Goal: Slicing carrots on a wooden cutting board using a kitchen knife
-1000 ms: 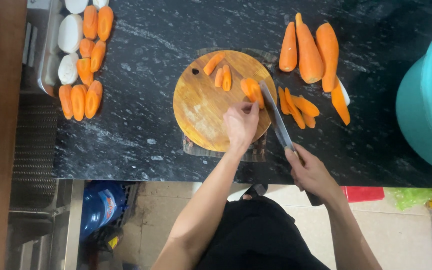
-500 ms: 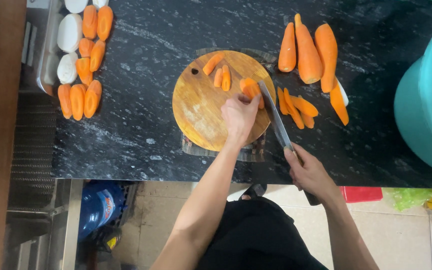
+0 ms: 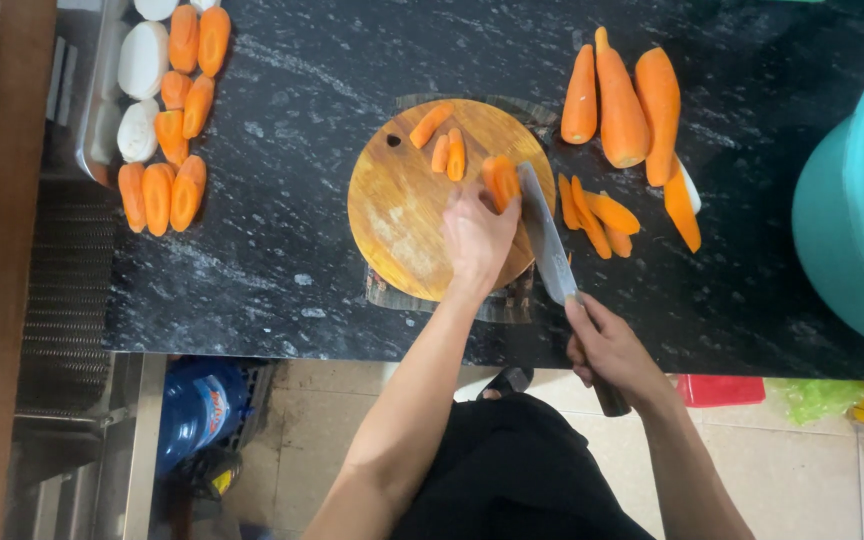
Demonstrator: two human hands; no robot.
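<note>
Right hand (image 3: 607, 345): nearest, at the counter's near edge; fingers wrapped tight round the dark handle of one knife (image 3: 544, 235).
Knife: one broad, flat steel blade, running away from the hand, its far part against the carrot piece.
Left hand (image 3: 477, 235): fingers curled down, pinning one carrot piece (image 3: 500, 180) on the board's right side.
Cutting board (image 3: 402, 215): one, round, pale scuffed wood, a small hole near its far-left rim.
Cut pieces on board (image 3: 442, 140): three short orange lengths, far of the hand.
Slices right of board (image 3: 597, 210): about five long wedges.
Whole carrots (image 3: 622, 95): three, tapered, smooth, far right.
Counter (image 3: 302, 130): black speckled stone.
Tub (image 3: 842, 220): one, teal plastic, right edge.
Tray pile (image 3: 177, 110): roughly eight carrot halves, three white pieces, far left.
</note>
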